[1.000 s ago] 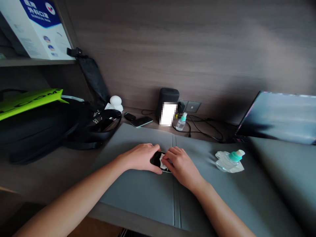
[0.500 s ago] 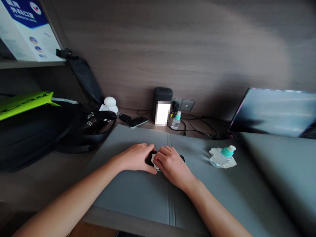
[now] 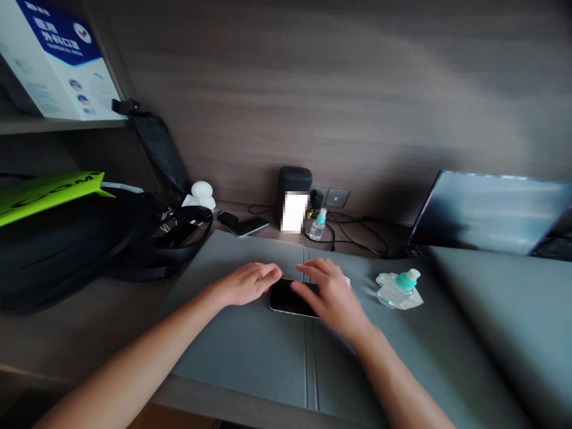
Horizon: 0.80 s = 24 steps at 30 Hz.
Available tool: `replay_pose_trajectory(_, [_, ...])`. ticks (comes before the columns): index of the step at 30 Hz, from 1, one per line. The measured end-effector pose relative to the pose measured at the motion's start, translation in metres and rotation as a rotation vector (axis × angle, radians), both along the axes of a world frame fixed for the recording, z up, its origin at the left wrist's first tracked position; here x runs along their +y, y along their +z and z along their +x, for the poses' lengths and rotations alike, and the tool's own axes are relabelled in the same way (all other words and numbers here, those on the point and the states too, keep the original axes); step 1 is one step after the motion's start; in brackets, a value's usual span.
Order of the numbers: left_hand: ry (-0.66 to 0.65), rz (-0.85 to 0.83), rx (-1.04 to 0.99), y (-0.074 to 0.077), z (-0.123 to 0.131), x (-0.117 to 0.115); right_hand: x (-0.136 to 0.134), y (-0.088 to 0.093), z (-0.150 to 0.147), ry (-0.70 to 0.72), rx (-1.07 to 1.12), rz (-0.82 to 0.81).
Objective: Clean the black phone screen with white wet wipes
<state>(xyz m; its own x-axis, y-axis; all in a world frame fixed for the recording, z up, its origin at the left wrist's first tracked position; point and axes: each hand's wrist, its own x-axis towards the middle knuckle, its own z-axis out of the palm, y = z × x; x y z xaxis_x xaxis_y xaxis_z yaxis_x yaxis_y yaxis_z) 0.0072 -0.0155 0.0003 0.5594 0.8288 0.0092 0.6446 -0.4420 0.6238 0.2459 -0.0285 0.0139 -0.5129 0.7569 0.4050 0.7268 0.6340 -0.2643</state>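
A smartphone [image 3: 286,298] with a dark screen lies flat on the grey desk mat [image 3: 241,351]. My left hand [image 3: 250,283] is at the phone's upper left corner, its fingers stretched out and holding nothing. Over the phone's right part is my right hand [image 3: 333,295], open, with thumb and fingers apart and slightly blurred; it hides that end of the phone. A small bit of white tissue [image 3: 347,280] shows just beyond the right hand, mostly hidden. To the right, a clear pump bottle [image 3: 395,289] with a teal collar stands on or against a white tissue [image 3: 411,300].
Along the wall are a black speaker [image 3: 295,179], a small spray bottle [image 3: 317,226], cables [image 3: 357,239] and another phone [image 3: 249,226]. A black backpack [image 3: 67,250] occupies the left side. A laptop screen [image 3: 487,208] stands at right. A mask box [image 3: 67,65] sits on the shelf.
Both hands have loosened from the phone, exposing its screen. My right hand has let go of the white tissue, which now shows beyond it. The view has shifted slightly.
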Motion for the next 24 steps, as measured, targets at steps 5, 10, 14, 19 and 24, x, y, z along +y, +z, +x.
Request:
replay_pose_trajectory(5, [0.066, -0.013, -0.071, -0.005, 0.001, 0.004, -0.008, -0.009, -0.033, 0.198, -0.093, -0.109])
replay_pose_trajectory(10, [0.101, 0.014, -0.029, -0.002, 0.005, 0.0, -0.006, -0.015, -0.035, 0.191, -0.145, -0.119])
replay_pose_trajectory(14, [0.072, 0.056, 0.013, -0.001, 0.007, -0.001, -0.006, -0.017, -0.037, 0.177, -0.13, -0.107])
replay_pose_trajectory(19, [0.063, 0.08, 0.051, -0.005, 0.005, -0.001, -0.006, -0.019, -0.038, 0.172, -0.109, -0.098])
replay_pose_trajectory(24, [0.038, 0.097, 0.063, -0.006, 0.005, -0.001, -0.005, -0.023, -0.04, 0.149, -0.104, -0.09])
